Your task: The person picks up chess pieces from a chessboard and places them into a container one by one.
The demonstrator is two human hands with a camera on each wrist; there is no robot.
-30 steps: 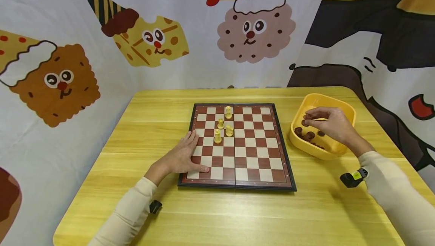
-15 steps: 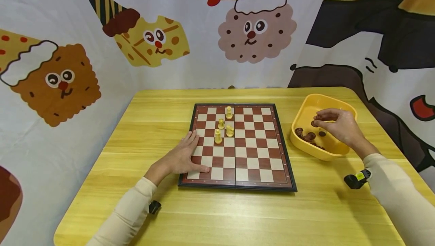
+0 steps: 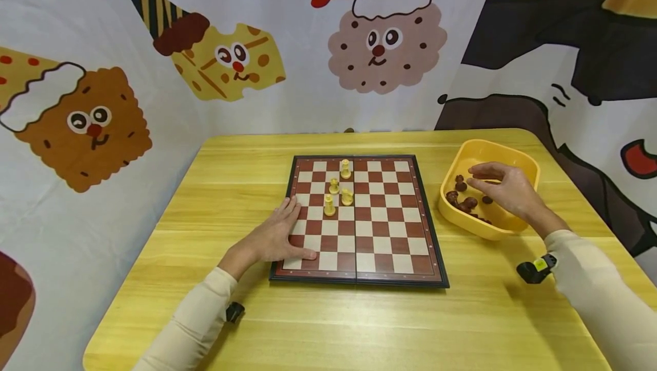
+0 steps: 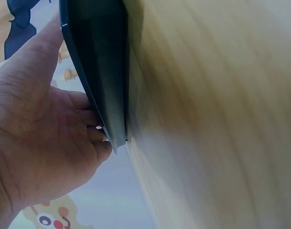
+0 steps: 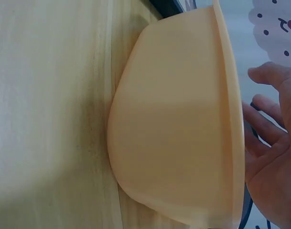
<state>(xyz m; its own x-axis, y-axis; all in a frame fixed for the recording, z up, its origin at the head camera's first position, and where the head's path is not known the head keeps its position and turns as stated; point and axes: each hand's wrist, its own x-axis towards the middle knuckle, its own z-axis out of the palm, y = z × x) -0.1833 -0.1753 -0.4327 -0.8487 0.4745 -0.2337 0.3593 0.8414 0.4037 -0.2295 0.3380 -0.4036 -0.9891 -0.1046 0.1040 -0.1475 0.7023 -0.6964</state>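
Observation:
My left hand (image 3: 274, 234) lies over the left edge of the chessboard (image 3: 390, 245), its fingers straight and the thumb on the near squares. In the left wrist view, that hand (image 4: 54, 138) rests against the board's dark side (image 4: 100, 71). Several cream chess pieces stand on the board's far left half, among them a knight (image 3: 347, 198) and a rook (image 3: 345, 169). My right hand (image 3: 508, 188) is over the yellow tub (image 3: 464, 225), thumb and fingers apart with nothing between them. Just left of its fingertips is a dark brown chess piece (image 3: 460, 183) inside the tub.
More brown pieces (image 3: 467, 204) lie in the tub, partly hidden by the right hand. The tub stands right of the board on a wooden table (image 3: 328, 325). A curtain (image 3: 303, 74) with cartoon prints hangs behind the table's far edge.
My right hand has let go of the brown chess piece it pinched, and its fingers have spread. The piece is now in the tub. My left hand has stayed on the board.

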